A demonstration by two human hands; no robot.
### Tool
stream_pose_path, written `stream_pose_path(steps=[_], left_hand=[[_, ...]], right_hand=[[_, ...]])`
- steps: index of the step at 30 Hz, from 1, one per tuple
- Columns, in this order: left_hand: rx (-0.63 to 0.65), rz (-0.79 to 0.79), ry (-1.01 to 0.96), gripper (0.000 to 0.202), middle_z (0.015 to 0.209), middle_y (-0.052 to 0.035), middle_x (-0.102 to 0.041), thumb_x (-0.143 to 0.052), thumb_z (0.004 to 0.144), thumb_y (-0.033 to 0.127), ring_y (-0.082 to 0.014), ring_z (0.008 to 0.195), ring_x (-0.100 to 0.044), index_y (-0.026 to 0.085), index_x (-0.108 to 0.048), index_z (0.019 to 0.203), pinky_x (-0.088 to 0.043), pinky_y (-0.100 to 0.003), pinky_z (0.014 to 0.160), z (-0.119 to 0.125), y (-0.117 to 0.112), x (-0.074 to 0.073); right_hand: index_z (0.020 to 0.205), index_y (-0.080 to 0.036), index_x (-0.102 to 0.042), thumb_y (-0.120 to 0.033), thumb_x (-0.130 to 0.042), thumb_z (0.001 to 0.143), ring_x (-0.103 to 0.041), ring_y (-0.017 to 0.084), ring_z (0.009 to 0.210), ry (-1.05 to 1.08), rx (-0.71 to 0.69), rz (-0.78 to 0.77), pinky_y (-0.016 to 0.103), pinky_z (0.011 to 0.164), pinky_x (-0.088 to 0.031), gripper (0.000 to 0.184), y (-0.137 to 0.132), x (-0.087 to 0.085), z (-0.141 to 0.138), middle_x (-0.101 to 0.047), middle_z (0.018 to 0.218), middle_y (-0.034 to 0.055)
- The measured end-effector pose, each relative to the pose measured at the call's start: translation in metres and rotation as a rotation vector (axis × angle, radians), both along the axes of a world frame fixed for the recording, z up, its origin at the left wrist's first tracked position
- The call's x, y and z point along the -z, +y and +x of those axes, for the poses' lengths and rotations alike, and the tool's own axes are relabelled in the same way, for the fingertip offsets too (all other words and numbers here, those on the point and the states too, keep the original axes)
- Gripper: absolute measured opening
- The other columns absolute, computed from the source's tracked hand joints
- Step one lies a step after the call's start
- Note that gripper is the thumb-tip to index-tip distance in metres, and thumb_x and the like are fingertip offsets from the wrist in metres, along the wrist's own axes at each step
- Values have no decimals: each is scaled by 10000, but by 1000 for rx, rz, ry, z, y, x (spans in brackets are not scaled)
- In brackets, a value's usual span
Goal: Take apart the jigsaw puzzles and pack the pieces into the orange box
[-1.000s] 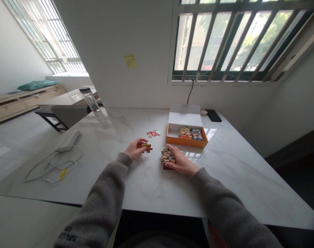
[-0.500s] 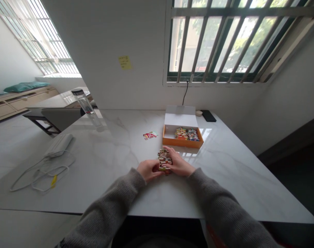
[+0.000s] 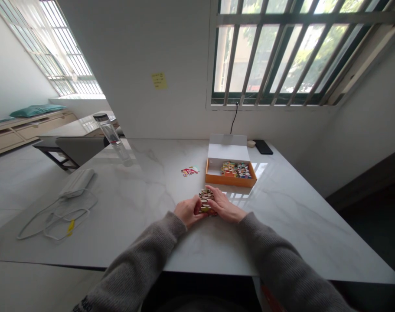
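Note:
A row of jigsaw puzzle pieces (image 3: pixel 206 199), packed edge to edge, is held between both hands near the table's front. My left hand (image 3: pixel 188 211) is closed around its left side, thumb at the near end. My right hand (image 3: pixel 226 205) grips the right side, its fingers reaching along to the far end. Just beyond the hands stands an orange box (image 3: pixel 231 178) with its white lid raised, and more puzzle pieces (image 3: pixel 236 169) stand in rows in its right part. Left of the box lie a few loose colourful puzzle pieces (image 3: pixel 190 171).
On the marble-patterned table (image 3: pixel 145 190), a white power strip (image 3: pixel 76 182) with a looped cable lies at left. A clear bottle (image 3: pixel 108 129) stands at the left edge. A black phone (image 3: pixel 264 147) and a small white object (image 3: pixel 251 143) are at the back right.
Both hands stay on the row of puzzle pieces. My right thumb has shifted slightly up from the near end, and the near piece now sits flatter against the row. The view has tilted slightly.

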State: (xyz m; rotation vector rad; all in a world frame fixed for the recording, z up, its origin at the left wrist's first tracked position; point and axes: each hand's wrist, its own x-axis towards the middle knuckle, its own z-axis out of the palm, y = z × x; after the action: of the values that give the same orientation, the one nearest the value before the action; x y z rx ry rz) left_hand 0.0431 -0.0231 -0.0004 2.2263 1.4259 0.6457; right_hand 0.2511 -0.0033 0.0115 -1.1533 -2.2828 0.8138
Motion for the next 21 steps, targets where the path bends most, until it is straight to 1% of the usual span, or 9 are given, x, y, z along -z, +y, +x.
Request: stream_pose_path(steps=[5, 7, 10, 11, 13, 15, 16, 18, 21], left_hand=[[18, -17, -48, 291, 619, 87, -500, -685, 759, 356, -114, 535, -470, 227, -448, 866, -345, -235, 553, 2, -3, 0], [86, 5, -71, 279, 650, 76, -513, -679, 745, 326, -116, 562, -476, 224, -458, 882, -377, -244, 582, -2, -3, -3], [218, 43, -170, 221, 754, 31, -577, -622, 759, 268, -133, 673, -540, 210, -498, 932, -452, -273, 702, -18, 7, -9], [211, 60, -205, 192, 781, 15, -591, -584, 782, 253, -143, 715, -560, 204, -513, 953, -466, -286, 740, -24, 14, -10], [96, 112, -216, 142, 829, -15, -608, -539, 810, 245, -165, 776, -580, 198, -546, 944, -479, -309, 765, -38, 35, -9], [-15, 161, -140, 160, 875, -40, -609, -535, 819, 247, -194, 834, -588, 196, -582, 964, -489, -338, 794, -50, 60, -5], [-37, 189, -75, 185, 920, -58, -611, -533, 819, 233, -213, 900, -582, 193, -600, 987, -484, -361, 853, -54, 74, -2], [-59, 233, 100, 292, 1052, -94, -599, -553, 814, 226, -251, 1021, -545, 191, -621, 1095, -448, -398, 949, -59, 99, 1], [-143, 229, 278, 514, 1203, -119, -558, -574, 831, 262, -287, 1100, -490, 213, -522, 1340, -410, -422, 981, -57, 128, 2]], right_hand=[[1529, -212, -180, -432, -561, 910, -409, 297, 1303, -5, 15, 98, 496, 1125, -310, 760, -3, 2, -1, -442, 1351, 152], [1535, -211, -163, -394, -621, 869, -408, 306, 1307, -1, 21, 107, 497, 1119, -323, 828, -3, 2, -1, -435, 1357, 156], [1538, -221, -161, -361, -668, 828, -409, 313, 1313, 9, 14, 102, 504, 1118, -324, 884, -3, 2, -1, -432, 1368, 155], [1538, -224, -166, -356, -675, 822, -409, 314, 1315, 15, 15, 100, 505, 1118, -324, 888, -2, 1, -1, -433, 1371, 154], [1535, -227, -183, -355, -686, 813, -412, 314, 1314, 29, 20, 94, 503, 1119, -325, 889, -1, 1, -1, -438, 1371, 152], [1531, -227, -200, -361, -694, 809, -415, 313, 1310, 42, 25, 93, 499, 1120, -326, 885, 0, 1, -1, -444, 1365, 149], [1530, -226, -206, -364, -696, 808, -416, 312, 1308, 46, 27, 92, 496, 1121, -326, 883, 0, 0, -1, -447, 1362, 148], [1528, -222, -216, -366, -698, 809, -419, 309, 1305, 49, 27, 90, 486, 1123, -327, 878, 1, 0, -1, -447, 1361, 145], [1524, -210, -228, -362, -703, 806, -421, 306, 1301, 48, 31, 81, 470, 1122, -331, 874, 1, -1, -1, -446, 1362, 146]])
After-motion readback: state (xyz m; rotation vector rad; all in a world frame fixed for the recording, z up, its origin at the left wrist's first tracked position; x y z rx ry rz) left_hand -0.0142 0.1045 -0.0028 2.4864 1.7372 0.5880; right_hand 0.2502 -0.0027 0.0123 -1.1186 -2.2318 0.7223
